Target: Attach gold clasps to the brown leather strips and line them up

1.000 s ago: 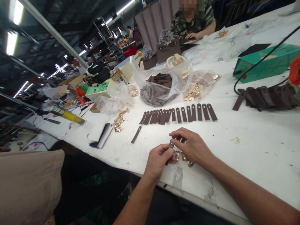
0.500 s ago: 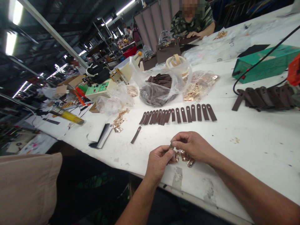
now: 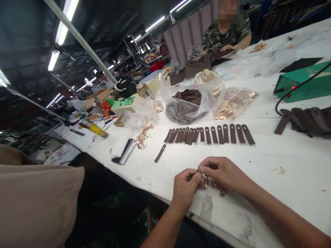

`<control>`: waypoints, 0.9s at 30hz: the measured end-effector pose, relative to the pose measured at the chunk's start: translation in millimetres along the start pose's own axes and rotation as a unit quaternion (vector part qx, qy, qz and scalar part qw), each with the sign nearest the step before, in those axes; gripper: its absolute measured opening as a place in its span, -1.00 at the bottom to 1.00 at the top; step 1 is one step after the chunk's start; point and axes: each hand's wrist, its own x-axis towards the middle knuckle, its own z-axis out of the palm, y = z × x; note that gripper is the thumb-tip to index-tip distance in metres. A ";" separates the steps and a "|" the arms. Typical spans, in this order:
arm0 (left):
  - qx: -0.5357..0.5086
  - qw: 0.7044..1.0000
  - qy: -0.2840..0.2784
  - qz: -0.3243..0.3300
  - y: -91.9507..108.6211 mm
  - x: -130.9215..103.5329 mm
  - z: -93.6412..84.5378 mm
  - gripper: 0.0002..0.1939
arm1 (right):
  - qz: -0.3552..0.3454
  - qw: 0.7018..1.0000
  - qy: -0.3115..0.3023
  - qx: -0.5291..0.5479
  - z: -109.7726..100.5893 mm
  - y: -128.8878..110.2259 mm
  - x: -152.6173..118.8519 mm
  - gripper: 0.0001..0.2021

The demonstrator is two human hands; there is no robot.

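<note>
My left hand (image 3: 184,187) is closed on a dark brown leather tab, mostly hidden by the fingers. The thumb and fingertips of my right hand (image 3: 224,172) pinch at the tab's upper end, touching the left fingertips. Just under and beside the right hand, several shiny gold metal buckles (image 3: 214,184) lie on the table, partly covered by it. Beyond the hands, a row of brown leather tabs (image 3: 219,134), each with a hole near its top end, lies side by side. One single tab (image 3: 160,153) rests apart, left of the row.
Loose gold fittings (image 3: 142,137) and a folded black-and-white piece (image 3: 124,151) lie leftward. Behind the row stand a plastic bag of brown pieces (image 3: 178,113) and a bag of gold fittings (image 3: 227,110). Rightward are a green box (image 3: 302,82) and heaped tabs (image 3: 310,120). A person sits opposite.
The view has shifted, so the table and hands appear further right and lower. Both hands remain together, and the metallic glint between the fingertips is now hidden.
</note>
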 end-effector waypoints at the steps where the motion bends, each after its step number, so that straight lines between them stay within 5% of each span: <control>1: -0.003 1.000 -0.002 0.000 0.3 -0.3 -0.3 -0.72 | -0.009 1.000 0.004 -0.002 0.1 -0.5 -0.3 -0.79; 10: 0.002 1.000 0.020 0.014 -1.6 -0.6 -1.7 -0.72 | -0.099 0.991 0.061 -0.063 3.0 -3.7 0.9 -0.82; 14: 0.089 0.989 0.069 0.099 0.8 -0.6 -6.4 -0.80 | -0.106 0.992 0.056 -0.039 5.4 -3.2 0.8 -0.88; 19: 0.224 0.931 0.093 0.274 12.5 -0.7 -18.6 -0.84 | -0.013 0.998 0.047 0.047 9.6 -4.3 -2.5 -0.73; 27: 0.358 0.837 0.084 0.406 13.2 -1.0 -27.8 -0.69 | 0.044 0.997 0.008 0.068 9.7 -9.3 -5.3 -0.68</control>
